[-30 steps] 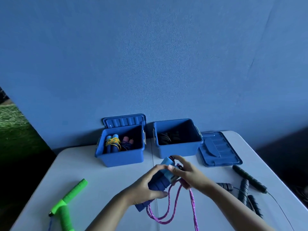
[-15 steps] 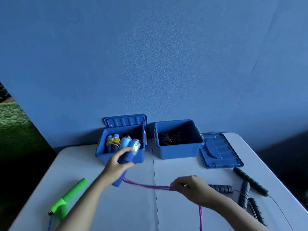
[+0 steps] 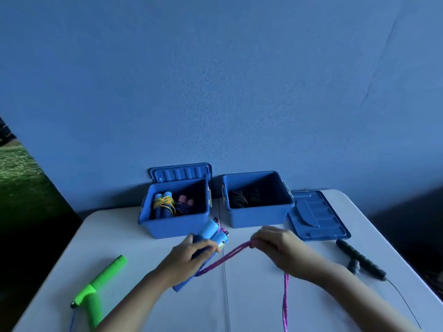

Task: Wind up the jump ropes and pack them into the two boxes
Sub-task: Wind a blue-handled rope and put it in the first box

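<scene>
1. Your left hand [image 3: 189, 257] grips the paired blue handles [image 3: 211, 236] just below the left box [image 3: 175, 226], ends pointing to 1 o'clock.
2. Your right hand [image 3: 280, 248] pinches the doubled pink cord [image 3: 225, 257] at 3 o'clock of the handles; the tail hangs toward 6 o'clock.
3. Judge the handles rigid and light: clamp them mid-length.
4. Judge the cord limp: keep tension while winding, or coils slacken.

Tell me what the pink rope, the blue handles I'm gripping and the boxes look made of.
Pink rope: looks like braided cord, matte, with a woven fleck; it bends limply from the right hand.
Blue handles, in the left hand: probably foam grips, dull, with glossier plastic caps.
Boxes: moulded plastic, smooth, with ribbed lids.
</scene>
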Available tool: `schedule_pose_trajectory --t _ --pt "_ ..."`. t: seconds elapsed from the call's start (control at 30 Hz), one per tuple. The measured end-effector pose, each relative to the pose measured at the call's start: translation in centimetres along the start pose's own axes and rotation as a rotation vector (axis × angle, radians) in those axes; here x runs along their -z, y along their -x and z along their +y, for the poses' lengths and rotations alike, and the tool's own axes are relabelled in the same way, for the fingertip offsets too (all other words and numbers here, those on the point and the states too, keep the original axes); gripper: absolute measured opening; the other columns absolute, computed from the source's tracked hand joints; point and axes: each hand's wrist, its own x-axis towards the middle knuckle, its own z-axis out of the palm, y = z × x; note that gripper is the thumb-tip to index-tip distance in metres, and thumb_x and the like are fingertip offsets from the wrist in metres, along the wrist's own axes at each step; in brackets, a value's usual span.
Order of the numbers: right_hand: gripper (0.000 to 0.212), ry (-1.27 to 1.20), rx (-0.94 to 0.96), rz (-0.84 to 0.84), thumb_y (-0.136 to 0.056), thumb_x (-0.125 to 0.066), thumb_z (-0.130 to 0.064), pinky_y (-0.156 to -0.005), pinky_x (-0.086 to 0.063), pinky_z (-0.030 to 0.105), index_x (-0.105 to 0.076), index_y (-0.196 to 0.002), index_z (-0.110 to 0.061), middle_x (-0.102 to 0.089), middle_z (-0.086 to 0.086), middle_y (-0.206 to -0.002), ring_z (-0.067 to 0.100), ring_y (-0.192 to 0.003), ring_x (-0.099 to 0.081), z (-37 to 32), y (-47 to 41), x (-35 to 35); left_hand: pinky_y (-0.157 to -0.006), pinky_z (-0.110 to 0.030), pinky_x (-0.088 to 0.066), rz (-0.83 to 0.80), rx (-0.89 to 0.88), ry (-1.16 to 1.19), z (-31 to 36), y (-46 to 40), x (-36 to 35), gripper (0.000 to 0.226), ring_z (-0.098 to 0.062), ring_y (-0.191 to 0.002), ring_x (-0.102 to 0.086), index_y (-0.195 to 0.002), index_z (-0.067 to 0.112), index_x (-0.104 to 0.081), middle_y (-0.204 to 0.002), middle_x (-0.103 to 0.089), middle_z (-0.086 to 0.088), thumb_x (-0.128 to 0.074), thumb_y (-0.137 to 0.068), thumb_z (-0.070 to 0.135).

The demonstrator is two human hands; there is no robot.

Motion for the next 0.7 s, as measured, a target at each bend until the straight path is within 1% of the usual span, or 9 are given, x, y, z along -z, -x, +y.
schedule_pose_trajectory --t 0.07,0.1,0.23,0.3,0.4,0.5,0.57,0.6,0.7 --pt "0.025 -0.017 -0.017 0.025 -0.094 -0.046 -0.031 -0.073 -0.047 0.023 -0.065 -0.095 -0.015 -0.063 -0.004 -0.088 0.006 -0.079 -0.057 0.5 -0.1 0.3 -0.077 -0.014 -0.045 -0.015 -0.036 0.018 0.8 0.3 -0.2 0.01 -0.002 -0.086 -0.057 -0.097 0.055 -0.061 -0.103 -0.045 0.009 -0.054 -0.089 0.054" --pt "0.023 -0.025 -0.028 0.032 -0.094 -0.047 -0.028 -0.073 -0.046 0.022 -0.065 -0.094 -0.015 -0.063 -0.004 -0.088 0.007 -0.079 -0.057 0.8 -0.1 0.4 -0.075 -0.011 -0.044 -0.027 -0.048 0.029 1.0 0.4 -0.3 0.014 0.0 -0.087 -0.056 -0.097 0.055 -0.06 -0.104 -0.044 0.013 -0.06 -0.084 0.057" --pt "0.017 -0.031 -0.045 0.062 -0.095 -0.051 -0.021 -0.073 -0.046 0.023 -0.066 -0.094 -0.013 -0.064 -0.004 -0.087 0.009 -0.081 -0.057 1.3 -0.1 0.7 -0.088 -0.014 -0.041 -0.063 -0.079 -0.005 1.4 0.5 -0.7 0.042 0.003 -0.101 -0.05 -0.098 0.062 -0.052 -0.111 -0.038 0.024 -0.073 -0.062 0.069" --pt "0.017 -0.036 -0.042 0.071 -0.095 -0.051 -0.02 -0.073 -0.046 0.021 -0.066 -0.094 -0.012 -0.064 -0.003 -0.087 0.008 -0.081 -0.057 1.3 -0.2 0.8 -0.087 -0.012 -0.04 -0.085 -0.092 -0.028 2.0 0.7 -1.1 0.047 0.0 -0.101 -0.051 -0.102 0.07 -0.044 -0.11 -0.035 0.028 -0.073 -0.065 0.066" --pt "0.017 -0.039 -0.023 0.065 -0.095 -0.05 -0.021 -0.072 -0.044 0.014 -0.065 -0.094 -0.013 -0.063 -0.006 -0.088 0.004 -0.081 -0.057 1.2 -0.4 0.9 -0.08 -0.01 -0.037 -0.127 -0.134 -0.117 2.9 1.0 -1.7 0.059 -0.003 -0.094 -0.052 -0.116 0.079 -0.023 -0.108 -0.034 0.022 -0.064 -0.074 0.068" --pt "0.021 -0.049 -0.014 0.063 -0.095 -0.047 -0.025 -0.073 -0.043 0.011 -0.065 -0.094 -0.013 -0.062 -0.008 -0.089 0.0 -0.081 -0.057 1.2 -0.8 0.9 -0.077 -0.016 -0.04 -0.144 -0.185 -0.198 4.2 1.6 -2.2 0.062 -0.01 -0.091 -0.055 -0.133 0.064 -0.017 -0.11 -0.035 0.018 -0.054 -0.083 0.066" --pt "0.019 -0.057 -0.02 0.047 -0.096 -0.048 -0.022 -0.074 -0.045 0.014 -0.065 -0.095 -0.013 -0.063 -0.007 -0.09 0.003 -0.082 -0.058 1.4 -1.2 0.8 -0.077 -0.023 -0.045 -0.143 -0.198 -0.181 5.0 2.1 -2.5 0.064 -0.013 -0.09 -0.057 -0.136 0.056 -0.013 -0.115 -0.045 0.017 -0.052 -0.085 0.063" --pt "0.018 -0.064 -0.026 0.04 -0.096 -0.049 -0.02 -0.074 -0.046 0.015 -0.065 -0.094 -0.013 -0.063 -0.006 -0.09 0.004 -0.082 -0.058 1.6 -1.4 0.7 -0.075 -0.024 -0.045 -0.137 -0.212 -0.162 5.5 2.3 -2.6 0.065 -0.013 -0.086 -0.057 -0.136 0.053 -0.012 -0.113 -0.05 0.017 -0.052 -0.086 0.062" --pt "0.014 -0.101 -0.072 0.006 -0.095 -0.052 -0.017 -0.072 -0.043 0.012 -0.066 -0.092 -0.014 -0.062 -0.008 -0.088 0.004 -0.081 -0.057 2.1 -2.0 0.4 -0.067 -0.029 -0.047 -0.138 -0.263 -0.133 6.3 2.8 -2.9 0.062 -0.015 -0.071 -0.056 -0.134 0.05 -0.009 -0.093 -0.054 0.014 -0.05 -0.088 0.057"
